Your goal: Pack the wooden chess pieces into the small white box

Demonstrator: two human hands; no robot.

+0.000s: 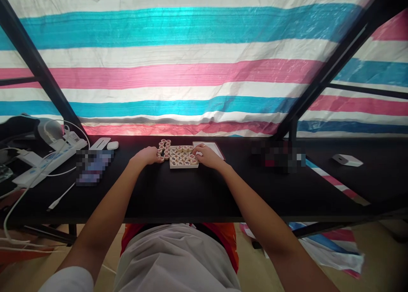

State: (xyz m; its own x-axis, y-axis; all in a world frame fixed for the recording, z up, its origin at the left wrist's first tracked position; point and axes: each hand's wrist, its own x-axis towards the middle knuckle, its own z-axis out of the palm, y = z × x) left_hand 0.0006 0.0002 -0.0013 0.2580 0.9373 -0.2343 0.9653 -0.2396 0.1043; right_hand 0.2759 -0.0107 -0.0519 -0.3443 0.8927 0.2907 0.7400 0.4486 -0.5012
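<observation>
A small shallow wooden box (184, 166) sits on the black table (191, 194), filled with round wooden chess pieces (182, 154) marked in red and dark characters. Several loose pieces (163, 148) lie in a cluster just left of the box. My left hand (147, 155) rests beside that cluster, fingers curled and touching the nearest pieces. My right hand (205, 154) lies at the box's right edge, fingers bent over a piece at the top right corner. Whether either hand actually grips a piece is too small to tell. A flat white lid (212, 147) lies behind the right hand.
A white power strip (47, 162) with plugs and cables lies at far left, with a white remote (100, 143) and a small white oval object (112, 145). A small white box (347, 160) sits at right. A striped tarp (191, 71) hangs behind on black frame bars.
</observation>
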